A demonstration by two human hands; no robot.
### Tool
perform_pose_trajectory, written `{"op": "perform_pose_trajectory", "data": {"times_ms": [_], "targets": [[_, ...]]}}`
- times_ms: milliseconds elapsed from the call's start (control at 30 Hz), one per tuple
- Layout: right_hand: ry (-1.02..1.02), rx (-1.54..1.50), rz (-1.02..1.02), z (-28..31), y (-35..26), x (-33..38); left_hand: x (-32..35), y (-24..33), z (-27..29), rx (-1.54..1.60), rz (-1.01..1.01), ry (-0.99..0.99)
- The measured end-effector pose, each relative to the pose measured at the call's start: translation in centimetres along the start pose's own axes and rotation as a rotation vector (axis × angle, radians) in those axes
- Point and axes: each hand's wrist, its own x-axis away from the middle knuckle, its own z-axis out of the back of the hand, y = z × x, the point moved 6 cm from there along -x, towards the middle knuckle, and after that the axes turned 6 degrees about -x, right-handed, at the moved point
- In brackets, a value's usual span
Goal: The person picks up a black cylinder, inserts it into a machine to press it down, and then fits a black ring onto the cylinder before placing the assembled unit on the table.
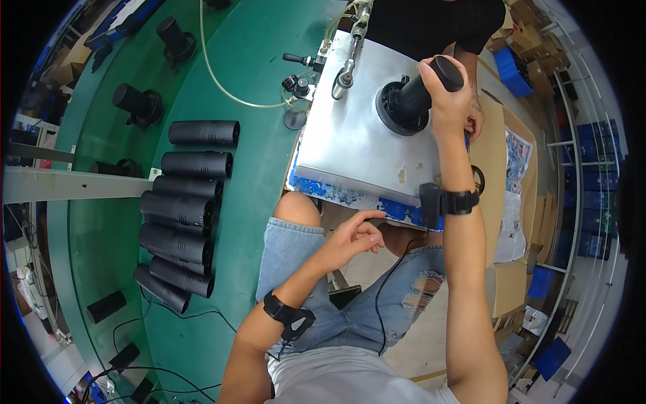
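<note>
My right hand [445, 97] is wrapped around the upper end of a black cylinder [412, 96], which leans up and to the right. Its lower end meets a round black base [397, 120] on top of a silver metal box [360, 131]; whether the two are joined I cannot tell. Over my lap, just in front of the box's blue-painted lower edge [397, 210], hovers my left hand [351, 239]. Its index finger reaches out, the other fingers bend loosely, and nothing is in it.
Several black slotted cylinders [176, 207] lie in a column on the green table [252, 161] at left. A metal air tool [346, 74] and a clear hose [214, 71] are at the box's far left. Another person [424, 27] sits opposite, a hand beside the box. Cardboard [494, 195] lies right.
</note>
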Motion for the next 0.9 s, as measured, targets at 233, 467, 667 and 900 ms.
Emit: {"op": "perform_pose_trajectory", "data": {"times_ms": [233, 467, 667, 900], "targets": [[0.237, 0.250, 0.308, -1.6, -0.5, 3.3, 0.3, -0.1, 0.1, -0.012, -0.042, 0.012], [-0.202, -0.206, -0.186, -2.0, 3.0, 0.8, 0.9, 0.2, 0.5, -0.078, 0.001, -0.027], [0.194, 0.250, 0.238, -1.1, 0.9, 2.2, 0.2, 0.2, -0.3, -0.047, 0.023, -0.016], [-0.174, 0.037, 0.163, -0.9, 2.7, 1.5, 1.8, 8.5, 0.6, -0.257, -0.232, 0.030]]}}
